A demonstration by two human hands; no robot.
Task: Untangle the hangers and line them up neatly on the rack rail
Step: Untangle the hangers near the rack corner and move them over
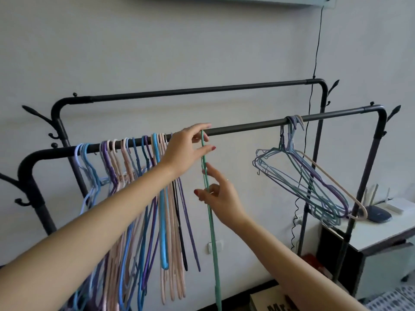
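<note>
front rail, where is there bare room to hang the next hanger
Bare stretch of the dark metal front rail runs between the green hanger at the left hand and the tangled bunch of wire hangers near the right end. Left of the hand it is crowded with hanging pastel hangers.

Left hand [186, 147] on front rail [247, 126], w/ single hanger [210, 221] hooked at its fingertips, hanging straight down. Right hand [219, 195] just below left, touching that hanger. Row of hangers [134, 198] to left of both hands; tangled bunch [303, 180] well to right. Rear rail [190, 92] behind, above hands. Table [381, 234] far right, lower.
</note>
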